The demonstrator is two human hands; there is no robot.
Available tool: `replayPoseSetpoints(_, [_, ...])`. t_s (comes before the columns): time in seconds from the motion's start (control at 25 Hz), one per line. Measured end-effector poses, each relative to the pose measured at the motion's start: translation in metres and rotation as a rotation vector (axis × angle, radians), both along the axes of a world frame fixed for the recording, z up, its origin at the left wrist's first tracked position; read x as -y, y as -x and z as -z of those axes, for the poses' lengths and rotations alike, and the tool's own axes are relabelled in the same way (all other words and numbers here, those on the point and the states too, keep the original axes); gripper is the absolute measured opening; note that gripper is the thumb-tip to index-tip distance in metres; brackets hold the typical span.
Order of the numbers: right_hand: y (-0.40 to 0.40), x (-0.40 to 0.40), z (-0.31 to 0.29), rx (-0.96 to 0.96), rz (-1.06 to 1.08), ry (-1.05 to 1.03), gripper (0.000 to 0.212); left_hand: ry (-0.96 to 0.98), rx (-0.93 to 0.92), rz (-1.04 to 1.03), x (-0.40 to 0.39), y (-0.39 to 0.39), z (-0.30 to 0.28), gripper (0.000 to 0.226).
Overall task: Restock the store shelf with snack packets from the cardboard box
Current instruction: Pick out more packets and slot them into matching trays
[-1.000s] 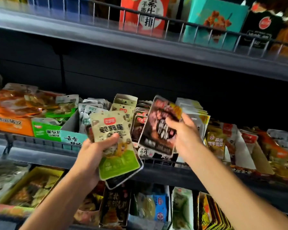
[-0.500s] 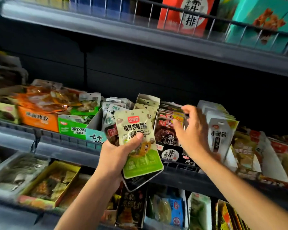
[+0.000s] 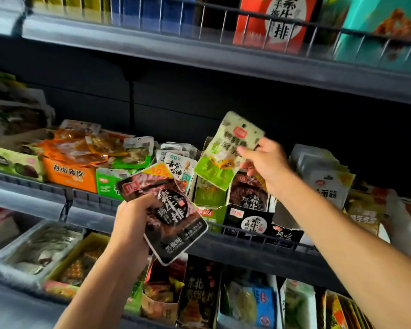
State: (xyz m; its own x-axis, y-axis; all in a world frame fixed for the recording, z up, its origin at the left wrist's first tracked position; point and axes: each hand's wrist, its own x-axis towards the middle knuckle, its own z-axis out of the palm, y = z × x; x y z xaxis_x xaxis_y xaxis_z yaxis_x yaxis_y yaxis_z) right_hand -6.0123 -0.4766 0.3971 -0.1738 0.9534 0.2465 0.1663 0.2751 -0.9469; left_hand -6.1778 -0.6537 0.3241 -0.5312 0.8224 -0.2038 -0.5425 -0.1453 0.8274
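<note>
Up close from the head camera, the left hand (image 3: 131, 224) grips a dark snack packet (image 3: 169, 214) in front of the middle shelf (image 3: 33, 198), thumb curled over its face; white characters read 手撕素牛排, and a yellow corner tab says 10%. The right hand (image 3: 266, 165) pinches a green-and-cream packet (image 3: 228, 150) by its right edge, tilted, above the open green display carton (image 3: 208, 198); its printing is blurred. Right of that carton sits a black carton (image 3: 249, 224) of matching dark packets, labelled 手撕素牛排. Further left, an orange carton (image 3: 69, 175) reads 卤猪皮 in part, and a white packet (image 3: 179, 167) shows DDY and 去骨. On the far upper shelf, a red box (image 3: 275, 22) again carries 手撕素牛排.
</note>
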Motion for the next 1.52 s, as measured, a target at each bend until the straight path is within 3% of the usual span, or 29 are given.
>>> replayPoseSetpoints(0.2, [0.037,-0.031,0.033,0.632,0.012,-0.084,0.046,-0.024,-0.09,-0.004,-0.002,0.003,0.001,0.03])
replayPoseSetpoints(0.28, [0.036,-0.025,0.035,0.724,0.15,-0.308,0.038,-0.06,-0.166,0.065,-0.004,0.0,0.002,0.03])
replayPoseSetpoints(0.36, [0.026,-0.001,0.032,0.578,0.157,-0.516,0.026,-0.097,-0.23,0.114,-0.008,-0.006,0.002,0.029])
replayPoseSetpoints(0.4, [0.019,0.011,0.03,0.416,0.005,-0.46,0.02,-0.129,-0.255,0.125,-0.011,-0.009,0.003,0.029])
replayPoseSetpoints(0.52, [-0.011,0.045,0.018,0.075,-0.545,0.095,0.023,-0.21,-0.324,0.139,-0.022,-0.025,0.002,0.028])
replayPoseSetpoints(0.6, [-0.041,0.047,0.008,-0.053,-0.675,0.28,0.041,-0.233,-0.346,0.17,-0.026,-0.038,0.0,0.028])
replayPoseSetpoints(0.68, [-0.061,0.044,0.005,0.013,-0.662,0.279,0.055,-0.231,-0.435,0.177,-0.031,-0.049,0.001,0.024])
replayPoseSetpoints(0.72, [-0.066,0.045,0.007,0.144,-0.592,0.203,0.045,-0.22,-0.545,0.173,-0.034,-0.055,0.005,0.022])
replayPoseSetpoints(0.8, [-0.068,0.043,0.009,0.281,-0.361,0.039,0.019,-0.144,-1.054,0.063,-0.04,-0.062,0.018,0.019])
replayPoseSetpoints(0.88, [-0.074,0.027,0.004,0.062,-0.033,-0.026,0.015,-0.027,-1.568,-0.081,-0.044,-0.062,0.03,0.038])
replayPoseSetpoints(0.96, [-0.081,0.006,-0.007,-0.118,0.178,-0.057,0.007,0.093,-1.72,-0.037,-0.042,-0.058,0.038,0.051])
replayPoseSetpoints(1.04, [-0.083,-0.006,-0.007,0.054,0.182,-0.037,0.013,0.141,-1.771,0.055,-0.038,-0.055,0.042,0.058])
replayPoseSetpoints(1.16, [-0.071,-0.004,0.013,0.538,0.062,-0.07,0.024,0.124,-1.745,0.105,-0.034,-0.05,0.04,0.062])
replayPoseSetpoints(1.28, [-0.056,0.006,0.023,0.748,0.28,-0.54,0.025,0.104,-1.724,0.135,-0.033,-0.046,0.037,0.061])
replayPoseSetpoints(1.36, [-0.033,0.016,0.02,0.812,0.014,-0.752,0.019,0.096,-1.673,0.146,-0.033,-0.039,0.035,0.055])
replayPoseSetpoints(1.44, [-0.001,0.027,0.019,1.216,-0.404,-0.684,0.023,0.082,-1.664,0.142,-0.034,-0.031,0.033,0.05])
replayPoseSetpoints(1.52, [0.033,0.034,0.015,1.609,-0.531,-0.714,0.02,0.058,-1.672,0.133,-0.035,-0.026,0.033,0.041])
